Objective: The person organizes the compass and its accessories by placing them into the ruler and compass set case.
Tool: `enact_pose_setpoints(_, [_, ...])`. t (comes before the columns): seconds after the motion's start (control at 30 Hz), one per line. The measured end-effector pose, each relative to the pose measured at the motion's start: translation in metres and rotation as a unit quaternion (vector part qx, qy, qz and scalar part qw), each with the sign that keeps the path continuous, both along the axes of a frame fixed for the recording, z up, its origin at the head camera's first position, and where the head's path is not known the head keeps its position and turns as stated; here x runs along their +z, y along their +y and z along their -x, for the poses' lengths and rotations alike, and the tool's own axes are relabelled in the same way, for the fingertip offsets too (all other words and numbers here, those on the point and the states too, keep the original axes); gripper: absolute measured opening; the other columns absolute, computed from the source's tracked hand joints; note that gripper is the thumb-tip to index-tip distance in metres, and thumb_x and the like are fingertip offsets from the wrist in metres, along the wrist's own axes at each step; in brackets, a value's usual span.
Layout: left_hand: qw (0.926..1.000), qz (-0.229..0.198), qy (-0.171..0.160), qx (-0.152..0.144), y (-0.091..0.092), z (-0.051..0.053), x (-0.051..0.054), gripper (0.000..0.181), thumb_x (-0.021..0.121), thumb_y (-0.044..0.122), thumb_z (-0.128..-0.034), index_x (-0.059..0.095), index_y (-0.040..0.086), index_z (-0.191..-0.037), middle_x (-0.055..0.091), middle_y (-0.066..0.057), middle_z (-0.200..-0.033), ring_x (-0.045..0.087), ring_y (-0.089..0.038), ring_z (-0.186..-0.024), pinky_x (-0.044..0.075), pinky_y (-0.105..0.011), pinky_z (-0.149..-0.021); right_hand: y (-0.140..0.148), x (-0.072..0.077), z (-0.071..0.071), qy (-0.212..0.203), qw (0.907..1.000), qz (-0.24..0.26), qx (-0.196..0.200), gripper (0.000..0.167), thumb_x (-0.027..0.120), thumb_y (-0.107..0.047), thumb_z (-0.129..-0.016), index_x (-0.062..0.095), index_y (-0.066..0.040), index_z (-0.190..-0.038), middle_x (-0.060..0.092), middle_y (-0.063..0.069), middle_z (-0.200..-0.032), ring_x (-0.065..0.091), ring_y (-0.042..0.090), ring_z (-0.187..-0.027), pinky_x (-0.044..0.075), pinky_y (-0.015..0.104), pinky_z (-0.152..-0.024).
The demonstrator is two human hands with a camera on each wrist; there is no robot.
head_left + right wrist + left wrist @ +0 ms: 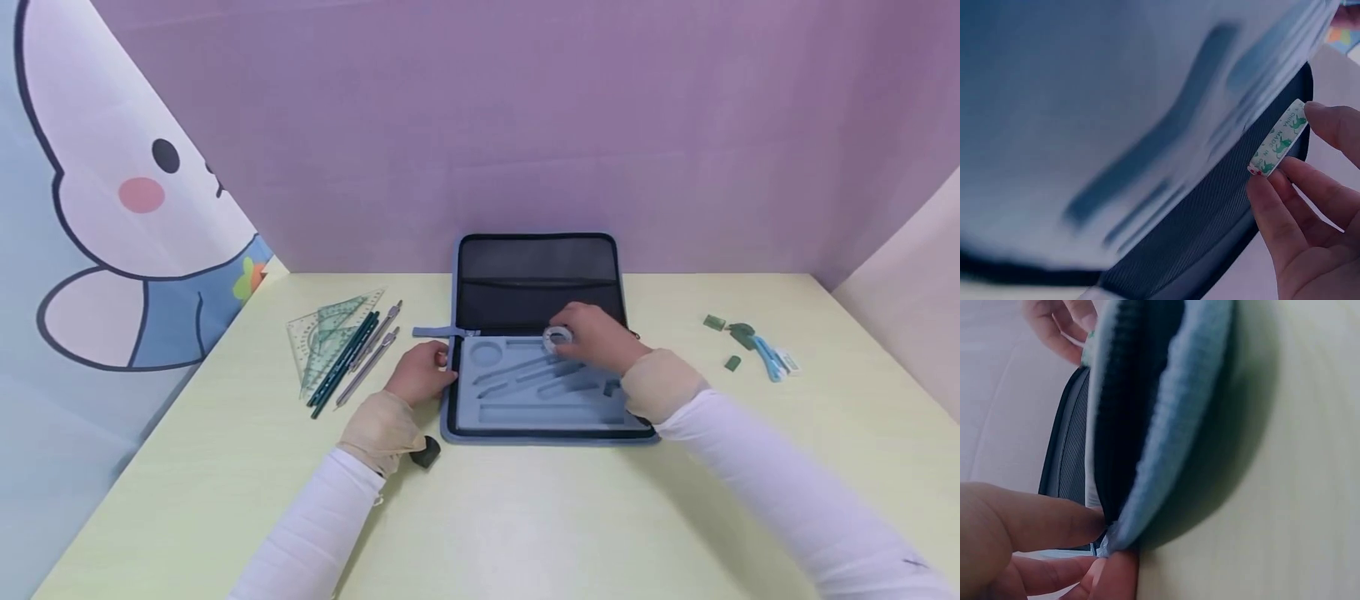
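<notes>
A blue zip case (542,304) lies unfolded on the table, its dark mesh lid leaning back. Its lower half holds a light blue tray (468,417) with shaped recesses. Above the tray's upper middle, my right hand (597,335) grips a small roll of tape (548,342) by its edges. The right wrist view shows green print on the core of the tape roll (1280,139), between thumb and fingers. At the case's left edge is my left hand (418,375); in the left wrist view its thumb and fingers pinch the case's zipped rim (1116,532).
Clear set squares (303,333), dark pencils (342,364) and two metal compasses (367,367) lie left of the case. A small black object (426,452) sits by the left wrist. To the right are small green pieces (714,322), a light blue item (768,358) and a white block (789,361).
</notes>
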State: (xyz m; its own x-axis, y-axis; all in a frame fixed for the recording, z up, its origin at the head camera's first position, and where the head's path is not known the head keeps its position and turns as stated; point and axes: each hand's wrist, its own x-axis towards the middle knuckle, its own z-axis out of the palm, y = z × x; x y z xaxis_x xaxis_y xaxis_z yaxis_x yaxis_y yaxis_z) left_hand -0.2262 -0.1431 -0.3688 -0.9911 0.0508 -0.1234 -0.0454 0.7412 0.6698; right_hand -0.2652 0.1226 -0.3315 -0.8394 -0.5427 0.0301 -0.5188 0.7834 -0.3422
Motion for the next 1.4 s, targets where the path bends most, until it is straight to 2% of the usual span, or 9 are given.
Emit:
enact_pose_setpoints(0.37, [0.9999, 0.011, -0.001, 0.000, 0.000, 0.001, -0.003, 0.042, 0.066, 0.006, -0.0822, 0.054, -0.006, -0.120, 0.055, -0.006, -0.092, 0.057, -0.010, -0.053, 0.052, -0.027, -0.071, -0.034, -0.004, -0.003, -0.022, 0.9993, -0.009, 0.029, 0.039, 0.068, -0.012, -0.086, 0.060, 0.004, -0.120, 0.057, 0.019, -0.122, 0.054, 0.031, -0.114, 0.046, 0.041, -0.095])
enact_pose_setpoints(0.6, [1.0000, 0.009, -0.004, 0.001, 0.000, 0.001, -0.003, 0.041, 0.066, 0.006, -0.0825, 0.054, -0.006, -0.120, 0.056, -0.007, -0.094, 0.058, -0.012, -0.054, 0.052, -0.027, -0.070, -0.049, -0.002, -0.006, -0.022, 0.9987, -0.017, 0.044, 0.037, 0.067, -0.012, -0.086, 0.060, 0.003, -0.120, 0.057, 0.018, -0.119, 0.056, 0.030, -0.111, 0.047, 0.039, -0.093])
enact_pose_setpoints(0.83, [0.9999, 0.012, -0.008, 0.005, 0.001, 0.001, -0.002, 0.042, 0.066, 0.006, -0.0830, 0.054, -0.006, -0.121, 0.056, -0.005, -0.092, 0.058, -0.011, -0.053, 0.052, -0.028, -0.075, -0.062, -0.002, -0.003, -0.027, 0.9981, -0.021, 0.051, 0.037, 0.068, -0.013, -0.086, 0.060, 0.001, -0.120, 0.058, 0.015, -0.118, 0.057, 0.026, -0.108, 0.047, 0.037, -0.093])
enact_pose_setpoints(1.07, [0.9996, 0.002, -0.023, 0.015, 0.003, 0.002, -0.001, 0.044, 0.065, 0.007, -0.0838, 0.052, -0.005, -0.124, 0.057, -0.007, -0.095, 0.057, -0.011, -0.055, 0.052, -0.025, -0.065, -0.073, -0.003, 0.002, -0.031, 0.9965, -0.030, 0.072, 0.036, 0.068, -0.013, -0.086, 0.062, 0.001, -0.119, 0.059, 0.014, -0.118, 0.057, 0.024, -0.108, 0.046, 0.036, -0.095])
enact_pose_setpoints(1.4, [0.9999, -0.003, -0.012, 0.010, 0.002, 0.001, 0.001, 0.042, 0.065, 0.008, -0.0832, 0.054, -0.005, -0.122, 0.057, -0.006, -0.092, 0.055, -0.010, -0.053, 0.050, -0.025, -0.066, -0.087, -0.002, 0.003, -0.043, 0.9948, -0.029, 0.088, 0.037, 0.068, -0.011, -0.086, 0.060, 0.001, -0.121, 0.057, 0.014, -0.119, 0.056, 0.023, -0.110, 0.046, 0.034, -0.095])
